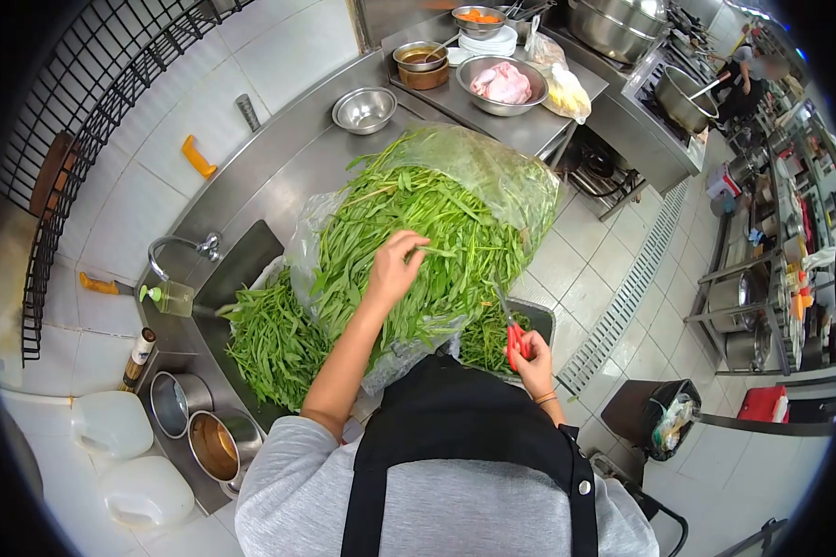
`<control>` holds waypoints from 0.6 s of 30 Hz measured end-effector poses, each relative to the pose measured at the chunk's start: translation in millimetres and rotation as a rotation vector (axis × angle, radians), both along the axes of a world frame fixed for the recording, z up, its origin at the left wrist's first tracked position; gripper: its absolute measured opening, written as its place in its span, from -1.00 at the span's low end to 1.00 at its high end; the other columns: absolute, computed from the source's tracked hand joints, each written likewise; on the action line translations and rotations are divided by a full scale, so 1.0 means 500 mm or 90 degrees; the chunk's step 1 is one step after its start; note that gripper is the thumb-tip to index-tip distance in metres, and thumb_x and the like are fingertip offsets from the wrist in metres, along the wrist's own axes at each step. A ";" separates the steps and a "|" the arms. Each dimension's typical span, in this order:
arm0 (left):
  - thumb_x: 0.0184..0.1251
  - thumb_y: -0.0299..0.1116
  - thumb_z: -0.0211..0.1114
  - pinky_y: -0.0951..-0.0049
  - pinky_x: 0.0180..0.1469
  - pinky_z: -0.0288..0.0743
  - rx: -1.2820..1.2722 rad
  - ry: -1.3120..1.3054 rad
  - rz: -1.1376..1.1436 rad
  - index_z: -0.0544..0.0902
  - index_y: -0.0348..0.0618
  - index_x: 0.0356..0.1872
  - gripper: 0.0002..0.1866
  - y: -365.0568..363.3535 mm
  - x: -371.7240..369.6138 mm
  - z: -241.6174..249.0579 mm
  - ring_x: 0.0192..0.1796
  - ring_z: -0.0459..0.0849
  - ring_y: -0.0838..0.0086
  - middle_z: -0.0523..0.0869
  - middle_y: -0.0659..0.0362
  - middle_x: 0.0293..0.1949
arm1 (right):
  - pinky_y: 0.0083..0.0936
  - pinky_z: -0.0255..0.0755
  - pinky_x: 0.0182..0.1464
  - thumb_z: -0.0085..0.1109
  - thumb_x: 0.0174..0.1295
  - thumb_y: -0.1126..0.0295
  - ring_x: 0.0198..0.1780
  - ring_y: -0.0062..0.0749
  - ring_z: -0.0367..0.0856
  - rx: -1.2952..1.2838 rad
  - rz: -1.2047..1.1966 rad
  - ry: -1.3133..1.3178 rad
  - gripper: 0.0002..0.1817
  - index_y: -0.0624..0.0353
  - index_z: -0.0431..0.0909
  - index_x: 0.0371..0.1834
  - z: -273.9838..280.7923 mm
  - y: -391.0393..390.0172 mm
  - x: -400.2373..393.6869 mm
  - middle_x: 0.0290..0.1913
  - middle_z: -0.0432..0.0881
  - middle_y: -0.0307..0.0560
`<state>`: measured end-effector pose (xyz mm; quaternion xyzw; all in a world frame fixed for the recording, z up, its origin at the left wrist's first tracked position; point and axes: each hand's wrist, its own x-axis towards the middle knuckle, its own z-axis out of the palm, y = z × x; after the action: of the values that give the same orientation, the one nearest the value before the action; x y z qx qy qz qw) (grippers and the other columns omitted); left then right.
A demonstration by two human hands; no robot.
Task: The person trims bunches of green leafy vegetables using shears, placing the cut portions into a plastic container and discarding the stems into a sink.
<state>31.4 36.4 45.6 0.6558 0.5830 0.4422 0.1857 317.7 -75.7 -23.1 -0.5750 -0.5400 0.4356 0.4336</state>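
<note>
A large heap of leafy green stems lies in an open clear plastic bag across the sink. Over the heap, my left hand has its fingers pinched together near a green stem. My right hand is wrapped round the red handles of a pair of scissors, whose blades point up at the right edge of the heap. Below the blades, cut stems lie in the right part of the sink. More leafy greens are piled in the left basin.
Beyond the bag stand an empty metal bowl and a bowl of raw meat. A faucet and metal pots are at left. A bin stands on the floor at right. Another person is far back right.
</note>
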 end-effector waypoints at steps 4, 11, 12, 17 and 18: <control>0.00 -0.58 0.27 0.39 -0.09 0.50 0.061 0.077 -0.109 0.65 -0.19 -0.27 -0.79 -0.057 0.036 0.022 -0.15 0.62 0.29 0.64 0.09 -0.21 | -0.76 0.22 -0.42 0.18 0.18 0.34 -0.49 -0.74 0.30 -0.161 0.264 0.336 -0.79 0.12 0.32 -0.38 0.055 0.024 -0.011 -0.49 0.36 -0.39; -0.01 -0.54 0.24 0.38 -0.15 0.48 0.073 0.156 -0.392 0.61 -0.14 -0.37 -0.86 -0.097 0.130 -0.046 -0.21 0.58 0.32 0.62 0.19 -0.31 | -0.75 0.19 -0.53 0.12 0.23 0.15 -0.61 -0.72 0.30 -0.365 0.193 0.258 -0.72 0.12 0.43 -0.45 0.061 -0.003 0.013 -0.60 0.39 -0.36; -0.01 -0.54 0.24 0.38 -0.15 0.48 0.073 0.156 -0.389 0.61 -0.14 -0.37 -0.86 -0.103 0.144 -0.063 -0.21 0.58 0.32 0.62 0.19 -0.31 | -0.75 0.19 -0.53 0.12 0.23 0.15 -0.61 -0.72 0.30 -0.366 0.195 0.257 -0.72 0.12 0.43 -0.45 0.054 -0.017 0.022 -0.60 0.39 -0.36; 0.03 -0.54 0.20 0.34 -0.11 0.46 -0.097 0.162 -0.448 0.61 -0.18 -0.33 -0.85 -0.144 0.167 -0.071 -0.17 0.56 0.26 0.60 0.16 -0.28 | -0.74 0.08 -0.62 0.14 0.23 0.14 -0.67 -0.74 0.25 -0.415 0.147 0.120 -0.68 0.09 0.45 -0.58 0.001 -0.094 0.085 -0.67 0.37 -0.40; 0.04 -0.54 0.19 0.33 -0.09 0.46 -0.108 0.111 -0.414 0.60 -0.20 -0.31 -0.84 -0.151 0.158 -0.062 -0.16 0.56 0.24 0.60 0.15 -0.28 | -0.74 0.08 -0.62 0.14 0.23 0.14 -0.67 -0.74 0.25 -0.416 0.147 0.121 -0.68 0.09 0.45 -0.58 -0.021 -0.112 0.097 -0.67 0.37 -0.40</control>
<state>110.6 -39.3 14.5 0.8247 0.3921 0.2522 0.3201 366.1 -131.9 -33.8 -0.5756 -0.3911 0.6826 0.2231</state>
